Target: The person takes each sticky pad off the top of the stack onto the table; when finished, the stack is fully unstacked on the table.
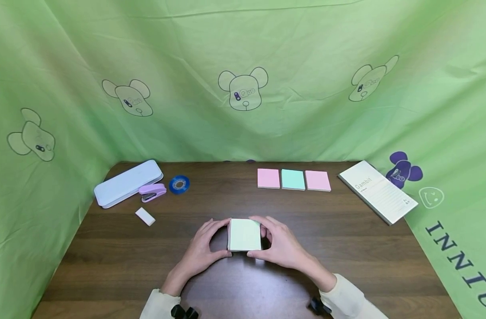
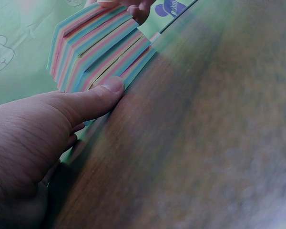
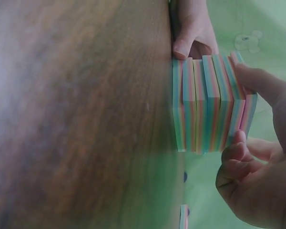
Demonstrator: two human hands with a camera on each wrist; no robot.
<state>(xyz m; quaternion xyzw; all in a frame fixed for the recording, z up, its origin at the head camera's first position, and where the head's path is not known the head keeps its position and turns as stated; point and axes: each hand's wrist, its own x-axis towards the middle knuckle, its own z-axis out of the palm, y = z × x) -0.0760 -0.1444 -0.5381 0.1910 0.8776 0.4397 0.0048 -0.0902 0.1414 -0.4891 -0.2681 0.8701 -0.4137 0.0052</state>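
A stack of several sticky note pads point(image 1: 244, 235) stands on the table with a pale green sheet on top. In the left wrist view, the stack's point(image 2: 102, 52) striped sides show pastel layers, and some pads jut out unevenly. My left hand point(image 1: 201, 248) holds the left side, its thumb low on the near face. From the right, my right hand point(image 1: 282, 244) grips the stack's upper part between thumb and fingers. The right wrist view shows the right thumb point(image 3: 262, 81) against the topmost pads of the stack point(image 3: 212, 105). Part of the left fingers is hidden behind the stack.
Two pink pads point(image 1: 268, 178) and a mint pad point(image 1: 293, 180) lie in a row at the back. A white notebook point(image 1: 378, 191) is at right. At left lie a pale blue case point(image 1: 127, 184), purple stapler point(image 1: 152, 191), blue tape roll point(image 1: 179, 184) and white eraser point(image 1: 145, 216).
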